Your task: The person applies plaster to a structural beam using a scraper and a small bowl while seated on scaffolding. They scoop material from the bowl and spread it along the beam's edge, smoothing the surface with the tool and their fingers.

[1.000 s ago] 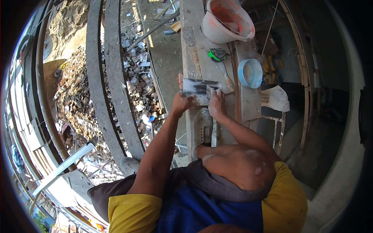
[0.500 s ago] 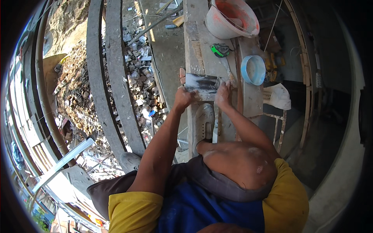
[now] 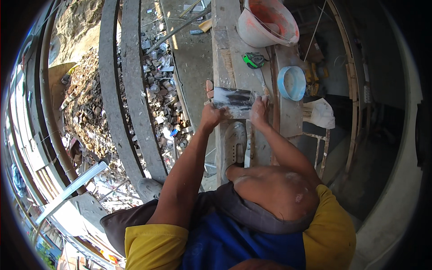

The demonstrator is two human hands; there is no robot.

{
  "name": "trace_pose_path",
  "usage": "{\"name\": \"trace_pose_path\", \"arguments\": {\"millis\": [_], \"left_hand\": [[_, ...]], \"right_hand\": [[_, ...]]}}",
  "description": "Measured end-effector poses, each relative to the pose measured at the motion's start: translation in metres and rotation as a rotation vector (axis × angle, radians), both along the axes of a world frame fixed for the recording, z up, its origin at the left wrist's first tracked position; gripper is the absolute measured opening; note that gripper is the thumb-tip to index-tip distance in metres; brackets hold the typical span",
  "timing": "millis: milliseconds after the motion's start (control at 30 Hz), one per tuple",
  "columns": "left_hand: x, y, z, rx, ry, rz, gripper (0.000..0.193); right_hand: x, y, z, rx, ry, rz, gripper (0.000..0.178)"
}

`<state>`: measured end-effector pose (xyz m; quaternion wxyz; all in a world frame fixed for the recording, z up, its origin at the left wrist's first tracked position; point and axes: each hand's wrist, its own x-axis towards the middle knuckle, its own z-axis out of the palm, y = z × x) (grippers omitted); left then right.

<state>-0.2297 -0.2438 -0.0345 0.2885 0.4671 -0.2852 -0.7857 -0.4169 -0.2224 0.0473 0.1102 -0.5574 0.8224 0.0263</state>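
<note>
A dark, glossy rectangular tile piece (image 3: 232, 96), smeared with white dust, lies across the wooden plank in front of my raised foot. My left hand (image 3: 211, 116) is closed on its near left corner. At the right end my right hand (image 3: 259, 110), dusty at the fingertips, grips the edge. Just past the tile's left end is a reddish brick (image 3: 209, 86). Beyond my right hand lies a tool with a slim, light handle (image 3: 262, 82), partly hidden. Farther up the boards sit a green and black tape measure (image 3: 254, 60) and a light blue round tub (image 3: 292, 83).
A whitish bucket (image 3: 265, 27) with reddish residue stands at the far end. My shoe (image 3: 235, 141) rests on the plank (image 3: 221, 58). Two narrow beams (image 3: 133, 81) span rubble (image 3: 160, 85) to the left, with drops between them. A whitish bag (image 3: 320, 112) hangs over a frame at right.
The whole view has shifted very slightly. Both hands stay on the tile piece in the same place on the plank.
</note>
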Motion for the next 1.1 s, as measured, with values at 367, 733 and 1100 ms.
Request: {"name": "trace_pose_path", "arguments": {"millis": [367,733,1100], "left_hand": [[0.002,0.004,0.001,0.03,0.039,-0.073,0.023],[-0.005,-0.009,0.013,0.105,0.055,-0.043,0.024],[-0.01,-0.029,0.011,-0.28,-0.325,-0.13,0.036]], "right_hand": [[0.009,0.017,0.004,0.04,0.044,-0.044,0.033],[0.008,0.016,0.007,0.055,0.04,-0.078,0.032],[0.049,0.015,0.036,-0.147,-0.263,0.42,0.043]]}}
